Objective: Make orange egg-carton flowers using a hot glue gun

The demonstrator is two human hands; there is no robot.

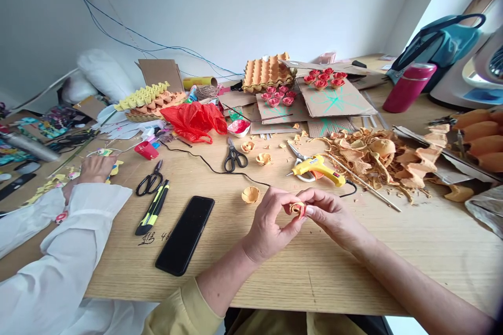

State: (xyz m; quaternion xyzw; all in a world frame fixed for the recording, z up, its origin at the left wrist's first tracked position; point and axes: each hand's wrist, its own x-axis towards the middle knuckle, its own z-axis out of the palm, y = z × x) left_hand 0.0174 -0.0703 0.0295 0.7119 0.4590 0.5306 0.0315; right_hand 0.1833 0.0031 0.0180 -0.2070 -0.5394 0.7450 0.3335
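Observation:
My left hand (271, 222) and my right hand (332, 214) meet over the table's front half, fingertips pinched on a small curled flower (297, 210) of orange egg-carton pulp. Part of the flower is hidden behind the fingers. To its left sits an open orange carton cup (250, 195) with petal-like edges. Farther back lie two more cut cups, one a layered flower (263, 158), the other a smaller one (247, 146). A yellow glue gun (320, 168) rests just beyond my right hand, on top of silver scissors (298, 154).
A black phone (185, 235), a utility knife (154, 208) and black scissors (236, 156) lie leftward. Carton scraps (365, 154) and a thin stick (365, 184) are on the right. Red flowers (321, 81) stand on cardboard (338, 102) behind. A co-worker's white sleeve (74, 225) reaches in from the left.

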